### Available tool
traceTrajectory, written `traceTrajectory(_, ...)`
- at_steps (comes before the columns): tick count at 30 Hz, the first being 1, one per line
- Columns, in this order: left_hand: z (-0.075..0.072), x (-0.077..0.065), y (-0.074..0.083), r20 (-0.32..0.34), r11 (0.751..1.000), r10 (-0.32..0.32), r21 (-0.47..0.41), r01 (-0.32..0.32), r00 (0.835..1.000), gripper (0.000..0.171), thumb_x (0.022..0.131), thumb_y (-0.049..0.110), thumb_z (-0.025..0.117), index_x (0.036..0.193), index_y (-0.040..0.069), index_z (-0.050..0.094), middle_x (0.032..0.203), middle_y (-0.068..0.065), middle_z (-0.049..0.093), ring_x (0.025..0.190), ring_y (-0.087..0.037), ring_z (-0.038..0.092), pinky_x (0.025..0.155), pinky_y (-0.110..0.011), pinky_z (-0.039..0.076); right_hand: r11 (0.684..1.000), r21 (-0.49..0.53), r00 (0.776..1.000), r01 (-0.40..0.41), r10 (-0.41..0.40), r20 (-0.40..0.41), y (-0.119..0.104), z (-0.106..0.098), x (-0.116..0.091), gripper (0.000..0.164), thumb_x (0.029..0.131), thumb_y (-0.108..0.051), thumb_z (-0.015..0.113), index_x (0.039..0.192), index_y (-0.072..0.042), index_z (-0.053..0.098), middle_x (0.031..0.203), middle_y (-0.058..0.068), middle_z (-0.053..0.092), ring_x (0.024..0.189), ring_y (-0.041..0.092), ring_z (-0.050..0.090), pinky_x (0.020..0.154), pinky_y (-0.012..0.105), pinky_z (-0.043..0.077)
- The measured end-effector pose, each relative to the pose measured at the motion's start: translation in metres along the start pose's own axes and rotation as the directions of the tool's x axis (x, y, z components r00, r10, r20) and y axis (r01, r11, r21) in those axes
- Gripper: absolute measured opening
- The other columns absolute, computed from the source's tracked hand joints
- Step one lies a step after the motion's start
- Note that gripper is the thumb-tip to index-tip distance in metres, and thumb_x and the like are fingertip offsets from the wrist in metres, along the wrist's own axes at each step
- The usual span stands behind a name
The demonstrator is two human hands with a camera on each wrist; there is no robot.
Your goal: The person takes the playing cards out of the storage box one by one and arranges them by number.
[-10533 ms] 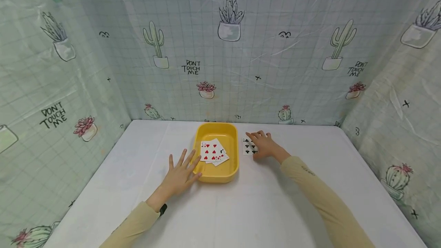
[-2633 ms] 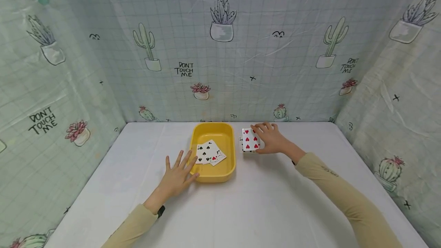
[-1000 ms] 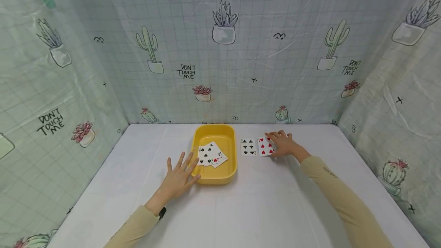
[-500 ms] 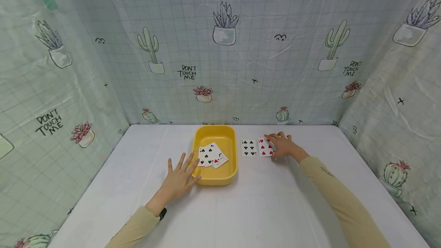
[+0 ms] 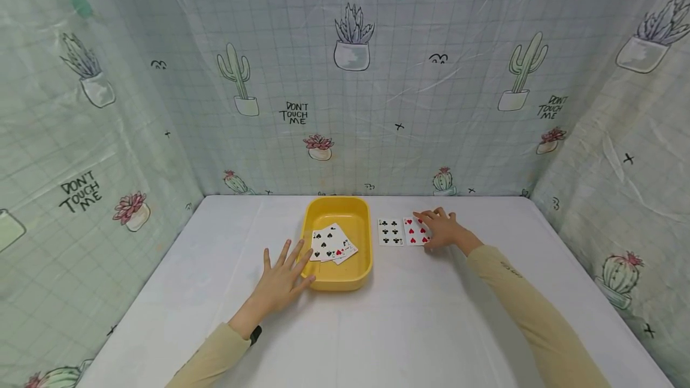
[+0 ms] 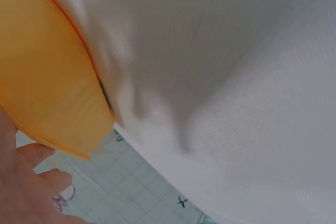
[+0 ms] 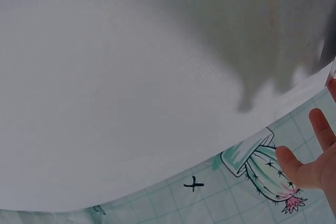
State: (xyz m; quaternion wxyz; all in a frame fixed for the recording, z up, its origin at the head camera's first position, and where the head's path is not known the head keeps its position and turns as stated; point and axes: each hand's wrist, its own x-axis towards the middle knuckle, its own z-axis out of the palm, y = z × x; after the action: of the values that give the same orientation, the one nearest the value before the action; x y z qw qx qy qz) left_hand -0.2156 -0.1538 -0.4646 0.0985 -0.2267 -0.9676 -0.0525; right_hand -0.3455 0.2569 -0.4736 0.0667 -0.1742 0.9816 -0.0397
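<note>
My left hand (image 5: 277,283) rests with spread, straight fingers over the left rim of a yellow tray (image 5: 339,280); in the left wrist view its fingers curve past the tray's outer wall (image 6: 47,66). Inside the tray lie a few fanned playing cards, a five of spades (image 5: 326,242) on top. To the right of the tray a six of clubs (image 5: 390,232) lies face up on the table. Beside it is a six of hearts (image 5: 412,232), its right part covered by my right hand (image 5: 444,230), which grips it by the far and near edges between fingers and thumb.
A white-covered table (image 5: 377,334) carries everything. Behind and along both sides hangs a pale green curtain (image 5: 409,88) printed with potted cacti. A dark band (image 5: 256,334) circles the left wrist.
Earlier a heart card topped the tray's pile. The right hand then held the six of hearts over the six of clubs and set it beside it. Little differs over the last second.
</note>
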Motion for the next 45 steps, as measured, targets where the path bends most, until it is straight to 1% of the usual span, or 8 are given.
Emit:
traceTrajectory(12,0.001,-0.001,0.000,0.013,1.000,-0.004,-0.010,0.004,1.000,0.063,0.088,0.053,0.040,0.139,0.018,0.032,0.149,-0.008,0.021,0.137,-0.035,0.014,0.097,-0.070,0.005,1.000,-0.002,1.000,-0.004,0.004,0.011,-0.002,-0.001,-0.001,0.088,0.067,-0.034,0.072,0.141,-0.020,0.026,0.138,0.011,0.036,0.120,0.036,0.027,0.090,0.062,0.022)
traceTrajectory(18,0.001,-0.001,0.001,-0.028,1.000,0.011,-0.011,-0.011,1.000,0.062,0.088,0.052,0.041,0.138,0.017,0.036,0.148,-0.009,0.025,0.136,-0.036,0.017,0.097,-0.070,0.007,1.000,-0.003,1.000,0.013,-0.013,0.010,-0.005,-0.006,-0.005,0.088,0.066,-0.032,0.072,0.141,-0.017,0.028,0.136,0.012,0.038,0.119,0.038,0.028,0.086,0.061,0.024)
traceTrajectory(21,0.000,-0.001,0.001,-0.034,1.000,0.014,0.001,-0.014,0.999,0.062,0.088,0.052,0.041,0.137,0.017,0.036,0.147,-0.009,0.025,0.136,-0.036,0.018,0.097,-0.070,0.009,1.000,-0.016,1.000,0.016,-0.015,0.006,-0.006,-0.009,-0.007,0.088,0.067,-0.035,0.072,0.141,-0.017,0.027,0.136,0.012,0.038,0.120,0.037,0.028,0.087,0.061,0.025)
traceTrajectory(25,-0.001,-0.001,0.002,-0.023,1.000,0.008,0.011,-0.008,1.000,0.061,0.088,0.052,0.042,0.138,0.017,0.035,0.147,-0.009,0.025,0.136,-0.036,0.018,0.097,-0.070,0.010,0.998,-0.033,0.998,0.052,-0.053,-0.035,-0.009,-0.013,-0.009,0.088,0.068,-0.038,0.072,0.140,-0.015,0.028,0.135,0.013,0.040,0.118,0.038,0.031,0.085,0.061,0.027)
traceTrajectory(31,-0.004,0.000,0.003,0.015,1.000,-0.008,-0.009,0.008,1.000,0.062,0.088,0.052,0.041,0.139,0.017,0.033,0.148,-0.009,0.022,0.137,-0.035,0.013,0.098,-0.070,0.006,0.993,-0.015,0.987,0.117,-0.118,-0.108,-0.013,-0.018,-0.009,0.083,0.071,-0.037,0.069,0.140,-0.015,0.029,0.134,0.011,0.041,0.116,0.036,0.032,0.081,0.056,0.028)
traceTrajectory(35,-0.005,0.001,0.002,0.015,1.000,-0.003,-0.013,0.003,1.000,0.062,0.088,0.052,0.042,0.139,0.017,0.034,0.148,-0.010,0.023,0.137,-0.035,0.013,0.098,-0.070,0.005,0.990,0.031,0.983,0.139,-0.134,-0.128,-0.021,-0.023,-0.010,0.080,0.072,-0.032,0.068,0.140,-0.015,0.029,0.134,0.009,0.041,0.117,0.035,0.032,0.081,0.055,0.026)
traceTrajectory(38,-0.005,0.002,0.001,0.002,1.000,0.003,-0.022,-0.003,1.000,0.063,0.087,0.052,0.043,0.138,0.017,0.034,0.147,-0.010,0.025,0.137,-0.036,0.015,0.098,-0.070,0.005,0.988,0.035,0.981,0.152,-0.146,-0.128,-0.029,-0.026,-0.011,0.080,0.073,-0.031,0.067,0.140,-0.015,0.027,0.135,0.010,0.041,0.118,0.036,0.031,0.083,0.057,0.025)
traceTrajectory(45,0.001,0.006,0.000,-0.006,0.999,-0.010,-0.044,0.010,1.000,0.068,0.086,0.054,0.044,0.141,0.016,0.027,0.147,-0.011,0.026,0.137,-0.035,0.013,0.099,-0.069,0.004,0.986,0.022,0.979,0.168,-0.164,-0.125,-0.048,-0.033,-0.006,0.077,0.077,-0.034,0.063,0.141,-0.018,0.025,0.136,0.010,0.039,0.120,0.036,0.030,0.089,0.058,0.024)
